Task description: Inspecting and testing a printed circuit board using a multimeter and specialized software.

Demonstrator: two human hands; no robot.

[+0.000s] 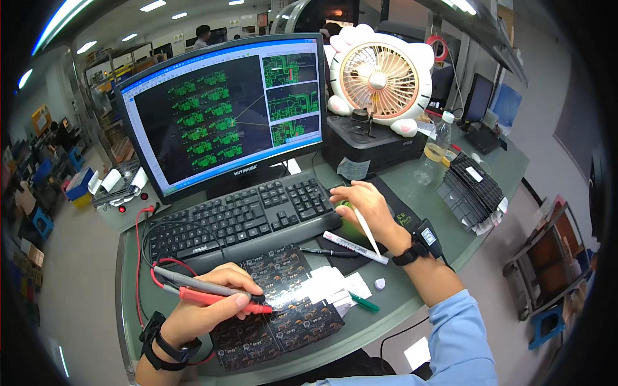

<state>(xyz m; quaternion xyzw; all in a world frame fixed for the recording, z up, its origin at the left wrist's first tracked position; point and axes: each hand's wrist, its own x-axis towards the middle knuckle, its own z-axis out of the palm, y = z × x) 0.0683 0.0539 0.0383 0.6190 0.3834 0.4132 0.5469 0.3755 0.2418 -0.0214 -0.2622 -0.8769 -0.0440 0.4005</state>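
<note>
1. Where our forearms come in at the lower edge, the left hand (206,299) is clenched around two meter probes, one red (222,300) and one grey-black (206,285), their tips pressed close together onto the circuit board panel (283,315).
2. That panel lies flat at the near edge of the green worktop (412,186), dark with copper-coloured traces, with white paper slips (325,283) on its right part. We judge it thin, light and stiff yet brittle, best taken by its bare edges rather than across the components.
3. The probes look light and slim; we hold them pen-fashion by the insulated barrels, and their red leads (137,257) may tug.
4. Just beyond, a white marker (354,247) and a black pen (328,252) lie beside the black keyboard (241,219).
5. Our right hand (364,209) rests curled over what seems a mouse, a white stick between its fingers.
6. Farther back stand the monitor (225,109) showing green board layouts, a cat-shaped fan (380,80) and a bottle (439,138).
</note>
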